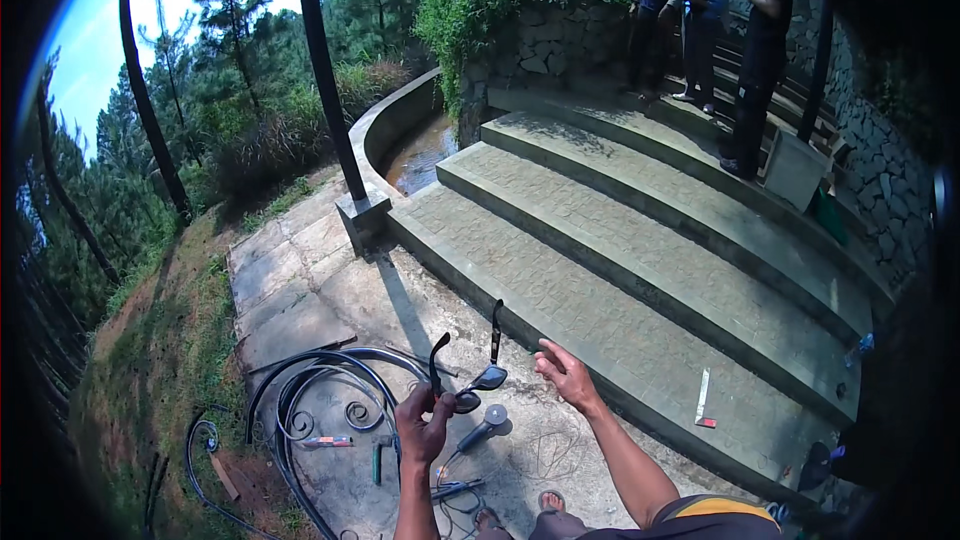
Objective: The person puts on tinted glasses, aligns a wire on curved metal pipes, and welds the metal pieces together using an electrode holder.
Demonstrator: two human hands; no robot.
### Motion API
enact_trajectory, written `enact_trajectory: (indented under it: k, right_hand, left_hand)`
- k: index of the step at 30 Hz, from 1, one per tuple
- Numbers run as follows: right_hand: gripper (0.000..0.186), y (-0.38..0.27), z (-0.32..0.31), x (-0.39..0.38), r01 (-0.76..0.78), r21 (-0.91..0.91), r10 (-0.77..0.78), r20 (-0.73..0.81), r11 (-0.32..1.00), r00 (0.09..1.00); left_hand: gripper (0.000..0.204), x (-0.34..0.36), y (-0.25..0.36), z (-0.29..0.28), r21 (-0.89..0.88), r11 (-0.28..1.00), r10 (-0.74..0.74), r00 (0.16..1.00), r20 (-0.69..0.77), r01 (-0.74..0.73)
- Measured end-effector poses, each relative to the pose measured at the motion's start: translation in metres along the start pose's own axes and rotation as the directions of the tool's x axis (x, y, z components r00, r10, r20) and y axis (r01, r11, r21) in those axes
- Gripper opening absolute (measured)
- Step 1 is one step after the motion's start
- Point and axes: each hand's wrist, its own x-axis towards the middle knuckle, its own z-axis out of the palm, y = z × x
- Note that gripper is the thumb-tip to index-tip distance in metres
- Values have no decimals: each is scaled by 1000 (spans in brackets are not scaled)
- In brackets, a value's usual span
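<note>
My left hand (423, 418) grips dark sunglasses (489, 377) with their temples unfolded and pointing up. To their right, my right hand (568, 378) is raised with fingers loosely extended and apart, holding nothing. On the concrete below lie curved black lengths of pipe or bar (288, 410), small scroll shapes (357, 412), a corded power tool (483, 431), a green-handled tool (376, 461) and a small flat package (326, 441). My sandaled feet (551, 503) show at the lower edge.
Broad steps (600, 240) rise rightward, with a metal square (703, 395) on one. A post (330, 90) stands by a water channel (420, 155). Several people (760, 60) stand on the upper steps near a leaning board (795, 170). Grass slopes away at left (150, 360).
</note>
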Motion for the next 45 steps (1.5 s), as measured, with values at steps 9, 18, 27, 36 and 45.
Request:
enact_trajectory:
  k: [9,18,27,36,45]
  right_hand:
    - [40,-219,-6,-90,429,-35,-429,12,903,903]
    - [37,-274,-5,-181,850,-330,-907,-54,412,418]
    - [37,-337,-22,-235,961,-196,-980,1,196,201]
    - [65,-361,-40,-300,837,-63,-810,221,544,543]
    - [24,-334,-52,-267,942,228,-942,-174,245,287]
  left_hand:
    - [16,0,132,-42,-418,901,227,948,224,-117]
    - [22,-36,204,-59,-549,754,528,829,182,-360]
    - [28,-66,273,-61,-538,522,786,619,0,-662]
    - [21,-137,316,-70,-358,568,801,599,31,-741]
    - [23,-173,327,-59,-216,574,788,605,-119,-790]
